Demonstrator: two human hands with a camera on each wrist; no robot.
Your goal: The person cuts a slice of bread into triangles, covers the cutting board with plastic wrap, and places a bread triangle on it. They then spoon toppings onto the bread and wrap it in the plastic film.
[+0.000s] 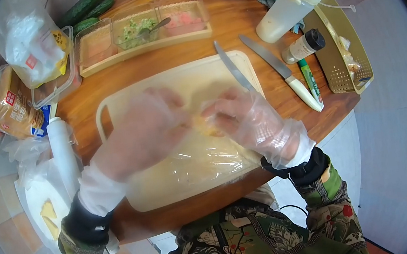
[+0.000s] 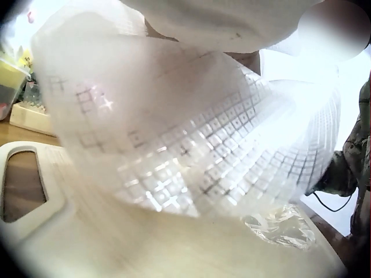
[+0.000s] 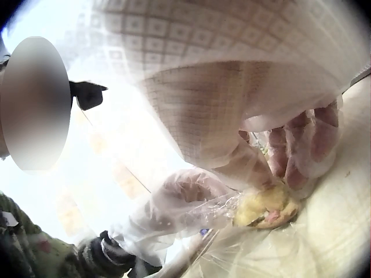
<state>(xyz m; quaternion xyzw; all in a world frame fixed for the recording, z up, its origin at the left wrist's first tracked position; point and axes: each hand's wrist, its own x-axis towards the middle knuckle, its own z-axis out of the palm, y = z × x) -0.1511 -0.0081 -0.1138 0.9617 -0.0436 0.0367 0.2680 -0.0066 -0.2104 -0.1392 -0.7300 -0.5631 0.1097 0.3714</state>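
A yellow food piece with pink filling [image 1: 207,126] [image 3: 268,209] is between the two hands, over a cream cutting board [image 1: 146,196]. The right hand [image 1: 251,120], in a clear plastic glove, has its fingers curled round the piece. The left hand [image 1: 147,126] [image 3: 185,194], also gloved, is blurred from above; in the right wrist view its fingers seem to pinch wrinkled clear film beside the food. Shiny plastic film [image 1: 203,165] [image 2: 281,229] lies on the board's near part. In the left wrist view the glove hides the left fingertips and the food.
Two knives [image 1: 233,66] [image 1: 278,68] lie at the right, one across the board's corner. Behind are a three-part tray [image 1: 140,53], a squeeze bottle [image 1: 286,11] and a shaker [image 1: 301,47]. A basket [image 1: 345,67] stands far right; bagged bread [image 1: 16,108] and a white roll [image 1: 62,150] are left.
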